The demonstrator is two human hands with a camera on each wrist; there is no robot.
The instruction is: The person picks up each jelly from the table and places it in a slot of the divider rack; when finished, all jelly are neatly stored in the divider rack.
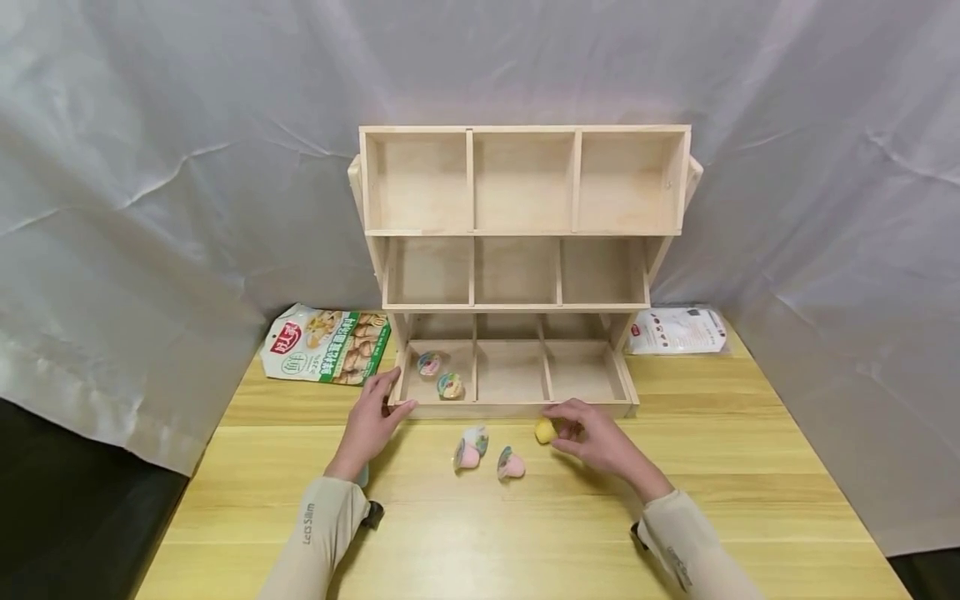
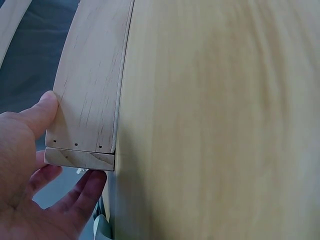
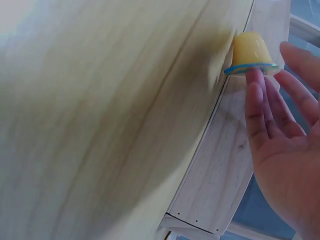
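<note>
A wooden rack (image 1: 517,233) with three tiers of compartments stands at the back of the table. My left hand (image 1: 372,421) grips the front left corner of its lowest tray (image 1: 510,411); the thumb lies at the front board and the other fingers curl round the side. In front of this tray lies a yellow jelly cup (image 3: 251,47) with a blue-rimmed lid. The fingertips of my right hand (image 1: 596,437) touch the lid, while the thumb stands apart from it. Several jelly cups, including a pink one (image 1: 512,465), lie on the table between my hands.
Two jelly cups, one pinkish (image 1: 430,364) and one yellowish (image 1: 450,386), sit in the lowest tray's left compartment. A printed snack bag (image 1: 326,344) lies left of the rack, and a white bag (image 1: 677,331) lies right of it. Grey cloth (image 1: 150,192) hangs behind.
</note>
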